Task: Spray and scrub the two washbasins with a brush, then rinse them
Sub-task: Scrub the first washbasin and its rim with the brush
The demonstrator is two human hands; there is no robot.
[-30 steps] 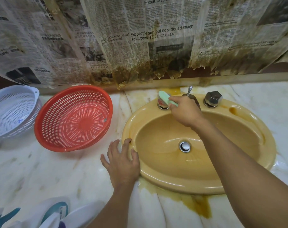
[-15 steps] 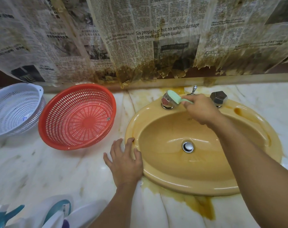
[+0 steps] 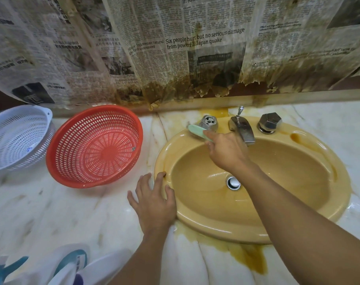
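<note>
1. My left hand (image 3: 154, 204) lies flat, fingers (image 3: 143, 183) apart, across the white marble surface (image 3: 72, 212) and the rim of the glossy yellow ceramic washbasin (image 3: 205, 227).
2. My right hand (image 3: 226, 151) clamps the pale green plastic scrubbing brush (image 3: 196, 131) at the back-left rim.
3. The brush looks light and stiff, probably slippery when wet, so I'd hold it by the handle.

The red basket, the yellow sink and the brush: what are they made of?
The red basket looks like moulded plastic, matt, pierced with even slots. The yellow sink looks like glazed ceramic, going by its smooth, shiny highlights, though enamelled metal is possible. The brush has a smooth pale green back, probably plastic.
</note>
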